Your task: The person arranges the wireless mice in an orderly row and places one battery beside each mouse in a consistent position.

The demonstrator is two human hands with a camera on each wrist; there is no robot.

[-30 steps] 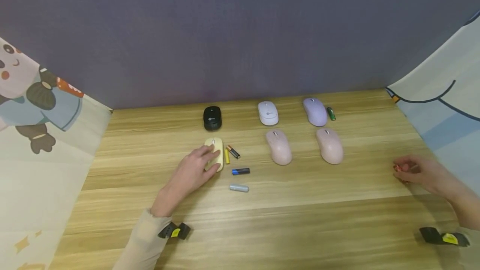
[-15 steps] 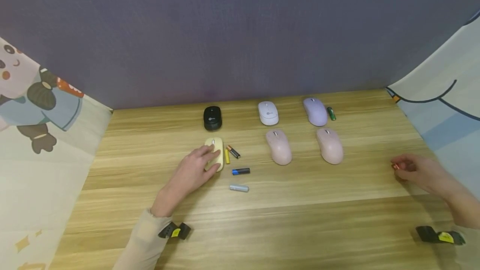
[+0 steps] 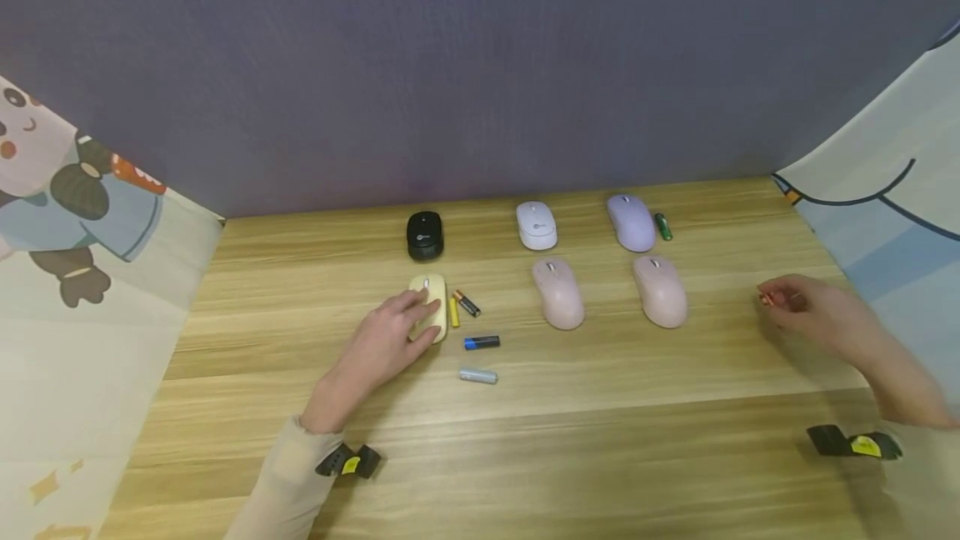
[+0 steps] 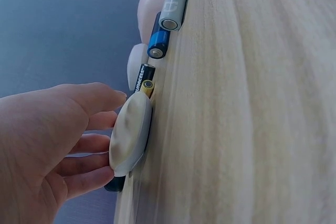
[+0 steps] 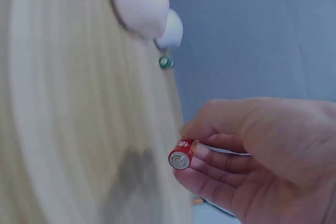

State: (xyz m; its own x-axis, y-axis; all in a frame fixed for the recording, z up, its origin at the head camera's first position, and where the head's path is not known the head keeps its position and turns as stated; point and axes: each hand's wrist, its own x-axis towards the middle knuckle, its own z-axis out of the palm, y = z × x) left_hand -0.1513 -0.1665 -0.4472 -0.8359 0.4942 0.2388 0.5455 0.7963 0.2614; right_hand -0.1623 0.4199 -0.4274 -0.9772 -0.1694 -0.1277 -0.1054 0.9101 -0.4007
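Note:
My left hand (image 3: 387, 330) lies with relaxed fingers on a pale yellow computer mouse (image 3: 440, 315); in the left wrist view the fingertips touch the mouse's (image 4: 131, 132) upper side. Right beside that mouse lie a small yellow battery (image 3: 453, 313) and a black battery with a copper end (image 3: 467, 304). A blue-and-black battery (image 3: 482, 342) and a grey battery (image 3: 478, 376) lie nearer to me. Over the table's right side, my right hand (image 3: 821, 311) pinches a red battery (image 5: 181, 155) between thumb and fingers, its flat metal end facing the right wrist camera.
At the back stand a black mouse (image 3: 425, 237), a white mouse (image 3: 536, 226) and a lilac mouse (image 3: 631, 223), with a green battery (image 3: 663, 227) beside the last. Two pink mice, the left one (image 3: 558, 294) and the right one (image 3: 660, 292), sit in front. A dark panel (image 3: 480, 73) borders the table.
My right hand has moved left and farther from me, carrying the red battery away from the right edge. My left hand and the things on the table have stayed put.

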